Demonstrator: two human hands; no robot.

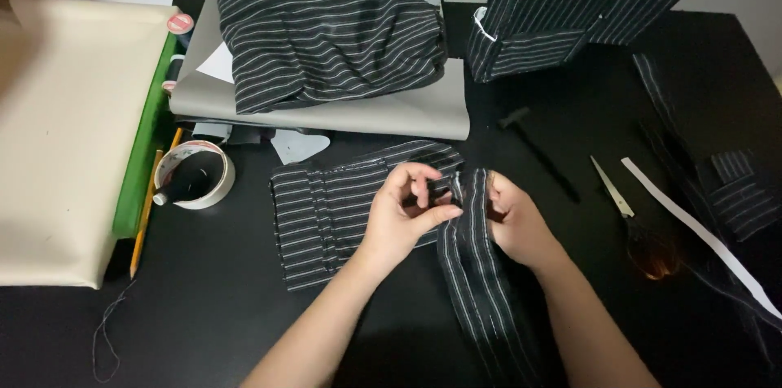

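Our hands: our left hand (pixel 401 213) and our right hand (pixel 511 221) meet in the middle of the black table (pixel 212 298); both are pinched shut on the striped strip (pixel 472 274).
Striped strip: a long black piece of cloth with thin white lines; its top end sits between our fingers and the rest hangs down toward us.
Flat striped piece: a folded striped piece (pixel 326 213) lies on the table just under our left hand.
Round things: a white tape roll (pixel 195 176) lies flat on the left with a dark spool inside it; a small round pink lid (pixel 180 23) sits at the top left – we cannot read it.
Left side: a big cream pad (pixel 65 127) with a green edge; a yellow pencil (pixel 145 217) lies beside it.
Back: a striped cloth heap (pixel 326 26) rests on a grey sheet (pixel 407 115); a striped box shape (pixel 554 13) stands at the top right.
Right side: scissors (pixel 627 213), a long white paper strip (pixel 700 233) and a small hammer (pixel 538 152) lie near our right hand – none touch it.
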